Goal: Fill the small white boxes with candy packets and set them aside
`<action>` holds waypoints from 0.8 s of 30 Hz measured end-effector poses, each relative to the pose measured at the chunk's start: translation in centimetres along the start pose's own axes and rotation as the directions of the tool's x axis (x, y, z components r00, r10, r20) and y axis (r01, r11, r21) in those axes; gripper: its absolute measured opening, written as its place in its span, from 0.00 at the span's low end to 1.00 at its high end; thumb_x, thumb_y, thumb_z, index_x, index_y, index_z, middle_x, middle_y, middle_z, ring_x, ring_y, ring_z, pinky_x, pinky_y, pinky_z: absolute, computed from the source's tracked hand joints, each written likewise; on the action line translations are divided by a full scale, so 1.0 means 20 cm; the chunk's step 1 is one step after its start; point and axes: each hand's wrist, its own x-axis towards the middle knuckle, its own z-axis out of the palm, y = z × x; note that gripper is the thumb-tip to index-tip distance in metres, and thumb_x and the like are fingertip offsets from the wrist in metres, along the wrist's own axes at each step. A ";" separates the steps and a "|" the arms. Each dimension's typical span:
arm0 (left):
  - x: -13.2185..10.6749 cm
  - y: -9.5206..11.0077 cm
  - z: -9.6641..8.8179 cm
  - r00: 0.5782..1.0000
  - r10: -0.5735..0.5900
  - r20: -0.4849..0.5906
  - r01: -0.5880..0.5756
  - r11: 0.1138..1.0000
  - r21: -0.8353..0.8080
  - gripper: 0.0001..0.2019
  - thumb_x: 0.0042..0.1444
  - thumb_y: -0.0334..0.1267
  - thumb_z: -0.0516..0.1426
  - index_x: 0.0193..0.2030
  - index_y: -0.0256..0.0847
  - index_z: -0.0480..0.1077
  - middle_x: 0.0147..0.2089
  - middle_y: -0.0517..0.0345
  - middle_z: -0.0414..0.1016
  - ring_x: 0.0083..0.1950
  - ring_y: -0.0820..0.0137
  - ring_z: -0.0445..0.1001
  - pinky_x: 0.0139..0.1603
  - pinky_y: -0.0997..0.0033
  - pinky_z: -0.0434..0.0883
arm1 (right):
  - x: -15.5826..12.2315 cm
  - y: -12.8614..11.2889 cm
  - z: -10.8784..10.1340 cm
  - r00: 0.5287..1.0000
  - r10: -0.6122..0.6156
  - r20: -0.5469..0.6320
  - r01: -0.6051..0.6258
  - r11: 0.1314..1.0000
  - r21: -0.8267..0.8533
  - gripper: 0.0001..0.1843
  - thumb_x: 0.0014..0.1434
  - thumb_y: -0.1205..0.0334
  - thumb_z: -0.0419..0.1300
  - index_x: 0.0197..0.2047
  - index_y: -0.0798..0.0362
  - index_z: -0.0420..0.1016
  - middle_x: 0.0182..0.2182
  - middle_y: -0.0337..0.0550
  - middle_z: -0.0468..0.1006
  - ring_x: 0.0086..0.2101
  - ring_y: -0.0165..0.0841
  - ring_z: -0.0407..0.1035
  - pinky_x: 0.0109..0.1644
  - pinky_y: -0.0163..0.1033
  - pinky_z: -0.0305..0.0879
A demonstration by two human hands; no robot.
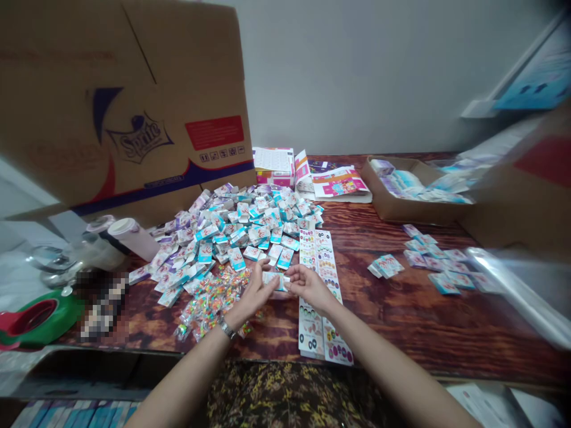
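My left hand (pixel 255 292) and my right hand (pixel 307 285) meet over the wooden table (pixel 401 309) and together pinch one small white and blue packet (pixel 275 279). A watch sits on my left wrist. Just left of my hands lies a heap of small colourful clear sachets (pixel 212 303). Behind them spreads a large pile of the same small packets (pixel 236 232). Long printed card strips (pixel 321 285) lie under and beside my right hand.
A big brown carton (pixel 120 101) stands at the back left, a shallow cardboard tray (pixel 401 196) of packets at the back right. Sorted packets (pixel 432 261) lie right. Green tape dispenser (pixel 40 318) and white bottle (pixel 131 238) sit left. Pink printed sheets (pixel 339 181) lie behind.
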 end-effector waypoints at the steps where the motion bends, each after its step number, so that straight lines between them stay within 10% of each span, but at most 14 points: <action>1: -0.02 0.00 -0.02 0.993 0.119 0.010 -0.120 0.986 0.118 0.23 0.57 0.45 0.54 0.57 0.42 0.56 0.54 0.47 0.62 0.55 0.62 0.65 0.51 0.61 0.67 | 0.00 0.00 -0.01 1.000 0.000 0.005 0.000 1.000 0.003 0.19 0.44 0.57 0.66 0.37 0.54 0.64 0.26 0.32 0.67 0.24 0.23 0.64 0.29 0.32 0.64; 4: -0.06 0.00 -0.04 0.932 0.340 0.123 -0.360 0.836 0.413 0.24 0.55 0.36 0.55 0.59 0.41 0.56 0.58 0.45 0.58 0.61 0.59 0.57 0.59 0.55 0.61 | -0.01 0.00 -0.01 1.000 0.015 0.026 -0.016 0.999 0.043 0.19 0.45 0.55 0.66 0.36 0.53 0.64 0.25 0.32 0.67 0.25 0.25 0.64 0.30 0.34 0.67; 9: -0.08 -0.04 0.00 0.899 0.376 0.225 -0.430 0.659 0.617 0.26 0.55 0.23 0.47 0.61 0.39 0.53 0.55 0.43 0.63 0.58 0.58 0.61 0.55 0.53 0.64 | -0.01 0.01 0.00 0.998 0.015 0.061 -0.018 0.999 0.048 0.16 0.47 0.56 0.63 0.37 0.52 0.65 0.25 0.32 0.67 0.26 0.27 0.66 0.33 0.37 0.69; 17: -0.06 -0.04 0.08 0.897 0.421 0.139 -0.412 0.678 0.609 0.22 0.57 0.27 0.47 0.60 0.38 0.54 0.51 0.43 0.66 0.53 0.59 0.66 0.52 0.55 0.68 | -0.01 0.00 0.02 0.991 -0.130 0.043 0.136 0.959 -0.248 0.10 0.53 0.64 0.57 0.41 0.51 0.63 0.26 0.35 0.73 0.27 0.29 0.69 0.32 0.33 0.65; 24: -0.09 -0.05 0.09 0.882 0.460 0.105 -0.425 0.677 0.600 0.24 0.56 0.25 0.48 0.60 0.36 0.53 0.52 0.42 0.65 0.55 0.58 0.64 0.54 0.54 0.67 | -0.06 -0.09 0.02 0.943 -0.332 0.018 0.276 0.754 -0.597 0.12 0.53 0.69 0.55 0.43 0.50 0.65 0.38 0.41 0.69 0.30 0.29 0.67 0.37 0.36 0.63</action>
